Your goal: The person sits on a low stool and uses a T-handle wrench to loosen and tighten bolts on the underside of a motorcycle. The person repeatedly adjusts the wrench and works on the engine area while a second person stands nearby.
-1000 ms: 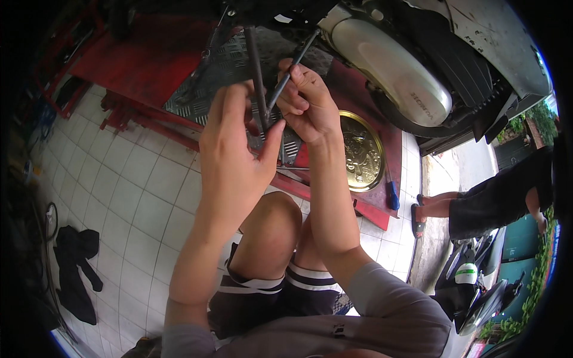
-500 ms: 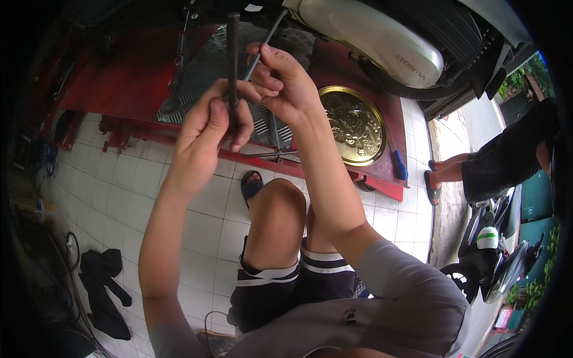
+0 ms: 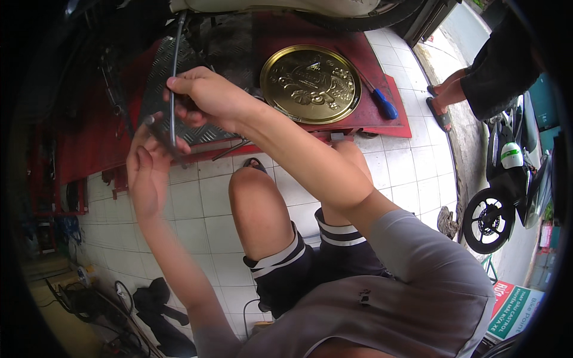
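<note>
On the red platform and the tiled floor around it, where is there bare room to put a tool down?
Free: the red platform strip between the gold round tray and the blue-handled screwdriver; white floor tiles right of the knee. Crowded: around the left hand and right hand on the dark cable, and the black cloth corner.

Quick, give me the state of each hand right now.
Left hand: closed on the lower end of the black cable.
Right hand: closed on the same cable, higher up.
</note>
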The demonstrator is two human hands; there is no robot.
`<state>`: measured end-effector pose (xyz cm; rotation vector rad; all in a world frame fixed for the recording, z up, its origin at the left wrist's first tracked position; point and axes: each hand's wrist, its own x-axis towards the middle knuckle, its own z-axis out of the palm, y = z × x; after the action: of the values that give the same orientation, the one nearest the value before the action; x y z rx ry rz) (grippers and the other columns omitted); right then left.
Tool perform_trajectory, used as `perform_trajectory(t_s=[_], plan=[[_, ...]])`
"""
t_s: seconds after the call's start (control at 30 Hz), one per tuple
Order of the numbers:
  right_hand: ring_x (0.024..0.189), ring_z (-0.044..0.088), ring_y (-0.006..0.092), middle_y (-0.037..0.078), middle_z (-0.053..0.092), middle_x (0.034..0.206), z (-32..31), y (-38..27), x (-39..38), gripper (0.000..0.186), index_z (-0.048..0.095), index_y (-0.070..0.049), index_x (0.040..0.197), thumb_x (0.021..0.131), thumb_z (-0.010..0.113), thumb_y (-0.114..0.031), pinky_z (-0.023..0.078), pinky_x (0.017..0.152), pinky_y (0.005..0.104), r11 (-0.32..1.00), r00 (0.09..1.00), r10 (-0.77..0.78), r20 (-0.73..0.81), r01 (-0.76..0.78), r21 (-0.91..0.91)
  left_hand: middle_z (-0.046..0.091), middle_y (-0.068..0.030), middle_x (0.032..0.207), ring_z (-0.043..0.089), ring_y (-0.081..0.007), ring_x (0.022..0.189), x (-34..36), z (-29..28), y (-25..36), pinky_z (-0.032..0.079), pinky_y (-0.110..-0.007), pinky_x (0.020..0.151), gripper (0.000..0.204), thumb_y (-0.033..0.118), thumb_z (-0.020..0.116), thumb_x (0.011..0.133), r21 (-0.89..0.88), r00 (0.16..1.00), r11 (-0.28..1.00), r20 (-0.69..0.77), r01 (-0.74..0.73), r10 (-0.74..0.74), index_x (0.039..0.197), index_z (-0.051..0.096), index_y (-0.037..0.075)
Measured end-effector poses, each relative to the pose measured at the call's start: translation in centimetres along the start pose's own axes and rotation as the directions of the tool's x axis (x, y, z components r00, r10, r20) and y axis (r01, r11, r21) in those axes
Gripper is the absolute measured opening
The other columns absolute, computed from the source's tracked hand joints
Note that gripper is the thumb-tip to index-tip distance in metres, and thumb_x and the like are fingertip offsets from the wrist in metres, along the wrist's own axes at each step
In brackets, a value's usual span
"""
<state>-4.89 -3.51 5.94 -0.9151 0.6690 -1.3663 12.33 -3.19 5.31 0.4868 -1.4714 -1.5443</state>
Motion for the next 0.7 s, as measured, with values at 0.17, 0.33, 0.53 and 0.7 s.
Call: perform_trajectory(t_s=[0.17, 0.33, 0.53, 0.7], plan=[[0.046, 0.038, 0.0070, 0.002, 0.047, 0.055, -2.9, -1.6, -4.5, 0.032, 0.061, -0.001, 0.080, 0.096, 0.047, -0.025, 0.029, 0.043, 0.0239, 0.914, 0.973, 0.232, 0.003, -0.217, -0.344, 0.065, -0.0045, 0.086, 0.062, -0.0177, 0.078, 6.0, -1.2, -7.6, 0.048, -0.031, 0.073, 0.034, 0.029, 0.047, 0.099, 0.421, 0.963, 0.867, -0.093, 0.268, -0.253, 0.113, 0.059, -0.001], [0.057, 0.051, 0.0144, 0.005, 0.056, 0.059, -9.9, -6.1, -9.2, 0.039, 0.064, 0.001, 0.078, 0.095, 0.050, -0.030, 0.042, 0.058, 0.0304, 0.424, 0.973, 0.008, -0.232, -0.213, -0.880, 0.069, -0.0188, 0.086, 0.067, -0.0370, 0.086, 10.2, 8.2, -10.2, 0.051, -0.043, 0.076, 0.029, 0.031, 0.065, 0.086, 0.962, 0.853, 0.215, 0.250, -0.167, -0.459, 0.090, 0.071, 0.003], [0.067, 0.058, 0.0160, 0.011, 0.065, 0.074, -17.5, -9.1, -15.7, 0.035, 0.068, 0.001, 0.099, 0.091, 0.061, -0.032, 0.046, 0.066, 0.0309, 0.245, 0.827, -0.442, -0.347, -0.261, -0.934, 0.069, -0.0209, 0.089, 0.067, -0.0374, 0.091, 9.1, 13.5, -13.2, 0.053, -0.046, 0.078, 0.040, 0.038, 0.073, 0.079, 0.992, 0.847, 0.067, 0.129, -0.110, -0.515, 0.083, 0.068, -0.001], [0.071, 0.062, 0.0190, 0.011, 0.067, 0.078, -23.4, -11.7, -19.1, 0.033, 0.067, -0.003, 0.107, 0.091, 0.060, -0.031, 0.049, 0.069, 0.0337, 0.050, 0.836, -0.256, -0.485, -0.490, -0.870, 0.069, -0.0202, 0.088, 0.067, -0.0370, 0.089, 9.2, 14.2, -14.6, 0.052, -0.045, 0.079, 0.037, 0.034, 0.072, 0.079, 0.992, 0.918, 0.030, 0.121, -0.119, -0.378, 0.093, 0.069, 0.000]])
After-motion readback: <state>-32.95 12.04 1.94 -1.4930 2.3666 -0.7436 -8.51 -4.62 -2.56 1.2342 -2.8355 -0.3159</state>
